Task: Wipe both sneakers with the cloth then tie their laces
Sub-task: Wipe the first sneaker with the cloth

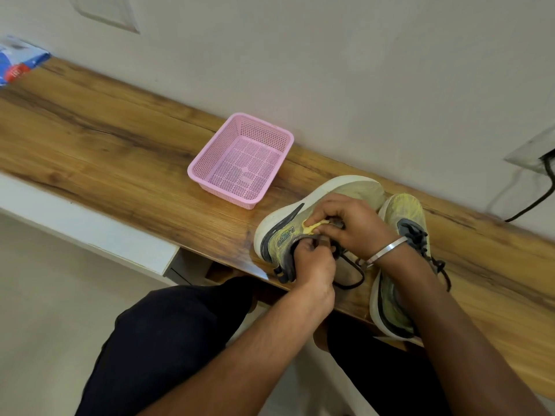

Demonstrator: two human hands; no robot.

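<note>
Two yellow-green sneakers with white soles stand on the wooden table [105,139]. The left sneaker [288,229] is tipped onto its side, its sole turned toward the pink basket. My left hand [312,262] grips its grey heel collar near the table's front edge. My right hand [351,223] lies over the tongue area, with a small yellow cloth [310,228] pinched under its fingers against the upper. Dark laces [351,277] trail loose below my hands. The right sneaker [402,223] sits upright behind my right forearm, partly hidden, with its laces hanging loose.
An empty pink plastic basket [207,163] stands on the table to the left of the sneakers, close to the wall. A blue and white packet [18,61] lies at the far left end. A black cable [540,193] hangs from a wall socket at the right.
</note>
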